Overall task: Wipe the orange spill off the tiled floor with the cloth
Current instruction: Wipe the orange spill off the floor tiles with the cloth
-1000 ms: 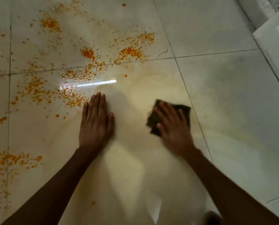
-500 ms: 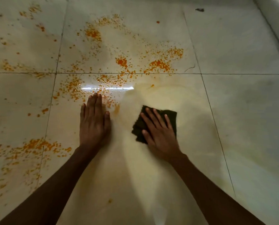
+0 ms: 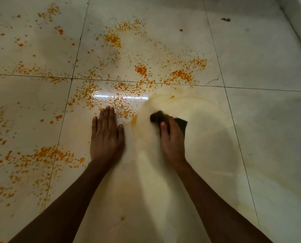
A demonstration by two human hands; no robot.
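Pale, glossy floor tiles [image 3: 261,130] fill the head view, crossed by thin grout lines [image 3: 233,87] and catching a bright streak of reflected light [image 3: 120,97]. On them lies a dark cloth [image 3: 180,122], just right of centre, under the right hand [image 3: 172,141]. The hand's fingers lie over the cloth, blurred, so whether they press flat or curl round it cannot be told; the thumb points forward along the cloth's left edge. Around the cloth, the tile shows a smeared yellowish sheen [image 3: 190,109]. Just left of it begins the orange spill [image 3: 121,104], a spatter of droplets spreading ahead across the grout lines, with denser patches farther off and another cluster by the left forearm. The left hand [image 3: 106,135] rests palm-down on the tile beside the spill, fingers straight and close together, fingertips at the spatter's near edge. The two hands are apart, with smeared tile between them. A small dark speck [image 3: 225,19] lies on a far tile near a pale ledge [image 3: 298,23] at upper right.
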